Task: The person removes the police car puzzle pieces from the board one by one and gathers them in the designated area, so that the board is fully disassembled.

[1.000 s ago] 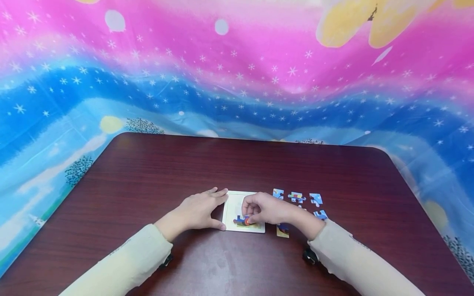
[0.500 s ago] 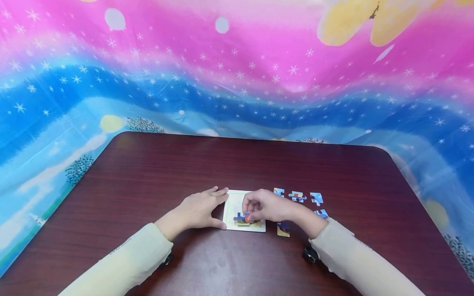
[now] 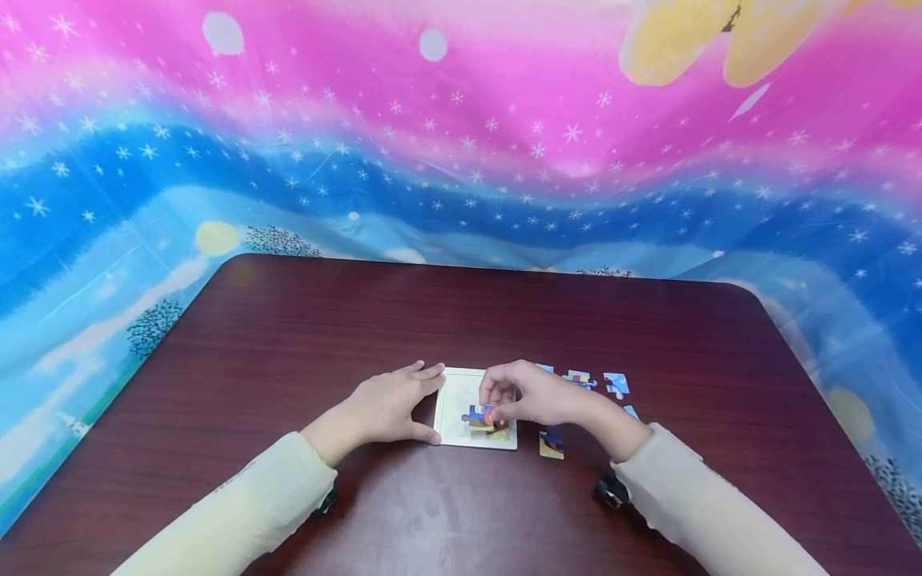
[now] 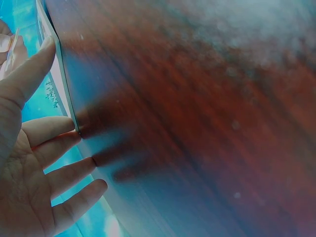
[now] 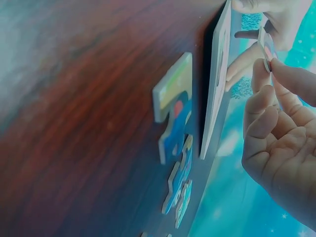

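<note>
A puzzle piece (image 3: 477, 419) with blue, red and yellow print is pinched between the thumb and fingers of my right hand (image 3: 533, 394). It hangs over the shallow pale puzzle tray (image 3: 454, 392); the right wrist view shows the piece (image 5: 266, 44) raised clear of the tray (image 5: 216, 84). At the tray's left edge, my left hand (image 3: 385, 406) lies with its fingers spread and fairly straight. Its thumb and some fingertips touch the rim in the left wrist view. Part of the tray's inside is hidden behind the right hand.
Several loose puzzle pieces lie right of the tray, among them a yellow-and-blue piece (image 3: 551, 444) near its lower right corner and a light blue piece (image 3: 615, 384) farther out. Some are partly hidden by the right arm. A patterned cloth (image 3: 461, 144) hangs behind the dark wooden table (image 3: 360, 312).
My right hand has shifted slightly right and up in the head view, carrying the puzzle piece along and lifting it from the tray. The left hand stays in place.
</note>
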Available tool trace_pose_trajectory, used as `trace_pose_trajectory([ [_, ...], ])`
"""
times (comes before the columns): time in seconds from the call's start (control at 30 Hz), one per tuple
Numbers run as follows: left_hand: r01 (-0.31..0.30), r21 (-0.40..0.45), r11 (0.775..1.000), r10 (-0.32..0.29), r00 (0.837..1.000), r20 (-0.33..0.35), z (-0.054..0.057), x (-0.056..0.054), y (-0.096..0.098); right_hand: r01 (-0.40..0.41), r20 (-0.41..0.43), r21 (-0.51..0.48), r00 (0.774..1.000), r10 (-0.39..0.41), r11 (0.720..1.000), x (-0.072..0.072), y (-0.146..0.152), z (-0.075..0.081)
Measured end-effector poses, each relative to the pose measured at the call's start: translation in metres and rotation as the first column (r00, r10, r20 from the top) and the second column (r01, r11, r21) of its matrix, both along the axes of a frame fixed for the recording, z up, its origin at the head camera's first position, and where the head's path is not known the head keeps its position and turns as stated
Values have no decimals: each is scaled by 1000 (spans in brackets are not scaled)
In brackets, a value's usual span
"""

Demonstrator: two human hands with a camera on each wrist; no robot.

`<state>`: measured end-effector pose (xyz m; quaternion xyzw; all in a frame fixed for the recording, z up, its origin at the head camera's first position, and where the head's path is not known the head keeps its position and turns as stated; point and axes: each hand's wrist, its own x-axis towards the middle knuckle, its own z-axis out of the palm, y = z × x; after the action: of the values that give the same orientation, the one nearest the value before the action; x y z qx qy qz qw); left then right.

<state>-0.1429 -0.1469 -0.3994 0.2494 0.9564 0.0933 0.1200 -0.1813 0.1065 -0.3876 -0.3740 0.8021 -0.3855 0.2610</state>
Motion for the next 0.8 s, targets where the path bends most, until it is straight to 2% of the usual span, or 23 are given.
trace_pose_trajectory([
  [0.5,-4,-21,1000,4,1000,1,-1,0,0,46,-38,-2,998,-46,999,1,24,-3],
  [0.8,-8,-21,1000,8,1000,8,1,1,1,67,-41,4,997,-67,998,3,41,0],
])
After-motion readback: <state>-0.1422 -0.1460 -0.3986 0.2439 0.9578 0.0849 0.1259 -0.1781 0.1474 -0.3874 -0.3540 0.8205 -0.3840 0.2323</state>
